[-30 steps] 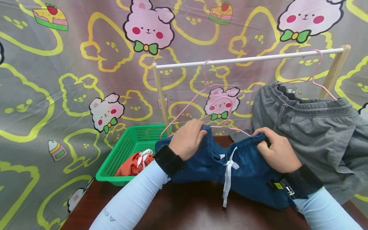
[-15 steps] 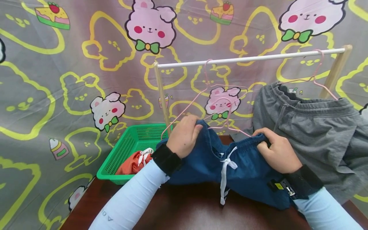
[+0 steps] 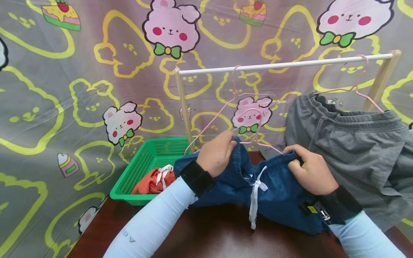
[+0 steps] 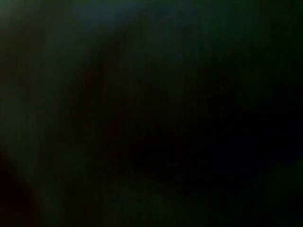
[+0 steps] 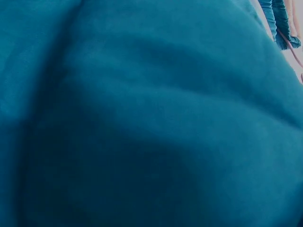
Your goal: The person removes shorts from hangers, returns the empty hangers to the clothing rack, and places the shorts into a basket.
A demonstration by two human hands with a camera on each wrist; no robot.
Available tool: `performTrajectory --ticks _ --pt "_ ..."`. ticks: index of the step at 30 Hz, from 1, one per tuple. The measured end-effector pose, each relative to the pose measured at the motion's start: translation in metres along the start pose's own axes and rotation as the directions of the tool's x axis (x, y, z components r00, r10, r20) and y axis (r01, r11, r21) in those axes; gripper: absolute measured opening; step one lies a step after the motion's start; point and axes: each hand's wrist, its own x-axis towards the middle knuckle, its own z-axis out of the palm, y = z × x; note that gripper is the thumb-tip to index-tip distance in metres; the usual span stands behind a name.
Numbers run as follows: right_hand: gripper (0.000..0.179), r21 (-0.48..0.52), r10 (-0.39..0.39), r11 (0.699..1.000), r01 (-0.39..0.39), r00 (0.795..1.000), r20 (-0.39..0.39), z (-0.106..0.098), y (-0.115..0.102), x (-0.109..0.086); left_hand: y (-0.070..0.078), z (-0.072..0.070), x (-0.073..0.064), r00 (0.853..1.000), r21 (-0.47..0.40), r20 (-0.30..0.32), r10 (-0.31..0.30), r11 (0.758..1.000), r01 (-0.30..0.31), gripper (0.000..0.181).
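Observation:
A pair of dark blue shorts [image 3: 277,193] with a white tied drawstring is held up between my two hands in the head view. My left hand [image 3: 216,153] grips the waistband on the left side. At the right side of the waistband, my right hand [image 3: 311,172] pinches the fabric with the thumb in front. A pink hanger [image 3: 266,144] reaches into the waist opening, its right arm ending by the right-hand fingers. Its hook stands free below the rod. Blue fabric [image 5: 156,113] fills the right wrist view; the left wrist view is nearly black.
A white rod [image 3: 287,65] on wooden posts carries a bare pink hanger [image 3: 215,116] at left and grey shorts [image 3: 348,143] on another hanger at right. Behind my left arm, a green basket [image 3: 124,179] holds orange shorts [image 3: 151,182]. Below is a dark brown table [image 3: 219,233].
My left hand lifted its side of the waistband slightly, then moved a little right and down. The right hand stays nearly still, gripping throughout. The drawstring swung left and back.

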Motion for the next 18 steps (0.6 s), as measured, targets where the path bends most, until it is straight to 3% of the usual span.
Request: performTrajectory --ticks 9,18 --pt "0.034 -0.024 -0.039 0.999 0.039 0.999 -0.009 -0.002 0.003 -0.002 0.007 0.015 0.0 0.992 0.149 0.055 0.11 0.982 -0.117 0.024" --pt "0.036 -0.008 -0.06 0.998 0.06 0.998 0.015 0.002 0.003 -0.003 0.012 0.018 0.0 0.99 0.123 0.069 0.122 0.984 -0.129 0.024"
